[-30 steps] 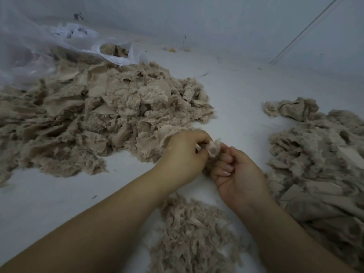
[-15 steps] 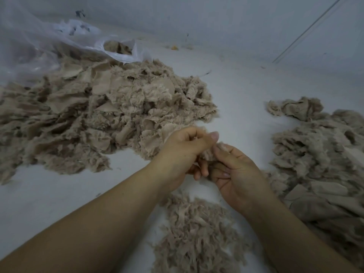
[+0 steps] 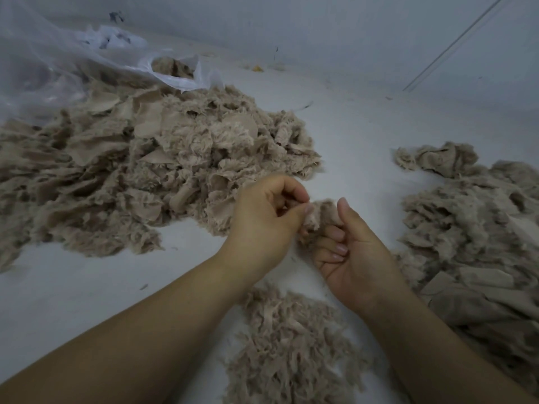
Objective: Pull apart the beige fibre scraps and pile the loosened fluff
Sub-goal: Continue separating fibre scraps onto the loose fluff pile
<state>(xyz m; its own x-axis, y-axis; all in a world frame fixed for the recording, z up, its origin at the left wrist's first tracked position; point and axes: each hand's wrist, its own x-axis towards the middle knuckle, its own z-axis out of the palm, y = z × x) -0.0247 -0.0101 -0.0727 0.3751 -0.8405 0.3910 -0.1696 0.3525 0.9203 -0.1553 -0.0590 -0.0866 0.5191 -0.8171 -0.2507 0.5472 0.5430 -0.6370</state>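
While the left hand (image 3: 264,221) pinches one end of a small beige fibre scrap (image 3: 319,212) between thumb and curled fingers, the right hand (image 3: 354,252) grips the other end, its thumb raised and its fingers curled under the scrap. The scrap hangs between the two hands, above the white surface (image 3: 358,135) — whether this is a desk or the floor, I cannot tell. Just below the hands lies a small pile of loosened fluff (image 3: 291,345). A large heap of scraps (image 3: 140,170) lies at the left, partly under a clear plastic bag (image 3: 58,62), and another heap (image 3: 472,228) lies at the right.
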